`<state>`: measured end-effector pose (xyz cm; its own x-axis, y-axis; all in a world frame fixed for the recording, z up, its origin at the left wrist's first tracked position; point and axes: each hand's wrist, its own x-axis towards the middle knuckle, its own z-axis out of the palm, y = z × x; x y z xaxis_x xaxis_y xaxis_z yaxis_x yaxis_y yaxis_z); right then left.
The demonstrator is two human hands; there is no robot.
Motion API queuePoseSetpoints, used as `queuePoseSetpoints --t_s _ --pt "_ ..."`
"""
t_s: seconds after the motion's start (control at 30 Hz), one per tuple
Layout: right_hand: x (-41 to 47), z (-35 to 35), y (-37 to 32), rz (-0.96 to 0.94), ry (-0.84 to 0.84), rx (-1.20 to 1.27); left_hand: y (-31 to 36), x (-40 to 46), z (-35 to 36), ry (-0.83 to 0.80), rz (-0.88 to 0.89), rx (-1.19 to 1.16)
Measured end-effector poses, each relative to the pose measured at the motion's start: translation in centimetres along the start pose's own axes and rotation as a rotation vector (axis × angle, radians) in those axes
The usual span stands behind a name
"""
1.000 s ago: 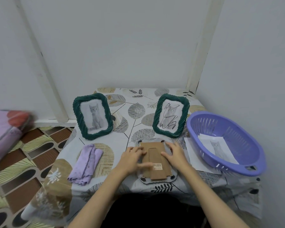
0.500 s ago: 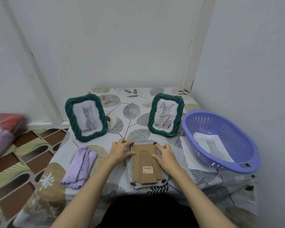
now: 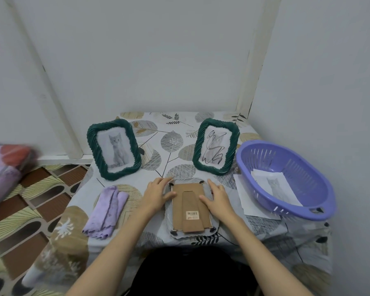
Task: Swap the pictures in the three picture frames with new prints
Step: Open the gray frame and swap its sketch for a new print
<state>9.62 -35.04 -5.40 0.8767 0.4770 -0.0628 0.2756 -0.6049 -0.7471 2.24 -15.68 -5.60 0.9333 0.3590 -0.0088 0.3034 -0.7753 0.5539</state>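
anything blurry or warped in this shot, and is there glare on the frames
Head view: the pink and red bundle at the left edge is smeared by blur; wide-angle distortion bows the wall posts; light is soft and even, no glare on either standing green frame; the face-down frame and both hands are sharp.

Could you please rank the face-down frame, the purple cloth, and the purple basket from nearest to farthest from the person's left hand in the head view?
From the left hand:
1. Face-down frame: touching it, just to its right.
2. Purple cloth: to its left on the table.
3. Purple basket: far right, past the right hand.
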Motion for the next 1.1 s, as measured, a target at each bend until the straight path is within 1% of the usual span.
queuePoseSetpoints --t_s 0.07,0.13,0.2,0.27,0.33,0.4,0.63,0.73,0.87,1.03,1.1 --pt "-0.5 -0.6 0.1 -0.009 0.022 0.046 0.7 -1.5 0.0 0.029 -0.011 0.010" --pt "-1.4 -1.5 0.3 -0.037 0.021 0.052 1.5 -3.3 0.2 -0.008 0.002 0.080" --pt "-2.4 -2.3 0.7 -0.076 -0.042 0.025 2.1 -5.1 0.6 -0.058 0.022 0.121" --pt "-3.4 -3.0 1.3 -0.106 -0.150 -0.041 2.4 -6.4 1.1 -0.089 0.014 0.129" --pt "-4.3 -3.3 2.0 -0.112 -0.236 -0.096 2.4 -7.0 1.8 -0.087 0.003 0.140" --pt "-4.8 -3.2 2.5 -0.118 -0.259 -0.104 2.2 -7.2 2.3 -0.062 0.001 0.140" --pt "-6.2 -2.6 3.0 -0.191 -0.175 -0.155 2.3 -8.0 2.6 -0.031 -0.007 0.154" --pt "-6.6 -1.8 3.2 -0.216 -0.085 -0.120 2.2 -7.8 2.5 -0.040 -0.008 0.156" --pt "-6.7 -0.3 3.6 -0.162 0.092 -0.016 2.2 -7.4 2.7 -0.029 0.006 0.167" --pt "-6.5 0.2 3.7 -0.099 0.119 0.071 2.1 -7.6 2.8 -0.033 0.011 0.174" --pt "-6.3 -0.3 3.5 -0.083 0.116 0.154 2.1 -7.7 2.9 -0.027 0.017 0.175"
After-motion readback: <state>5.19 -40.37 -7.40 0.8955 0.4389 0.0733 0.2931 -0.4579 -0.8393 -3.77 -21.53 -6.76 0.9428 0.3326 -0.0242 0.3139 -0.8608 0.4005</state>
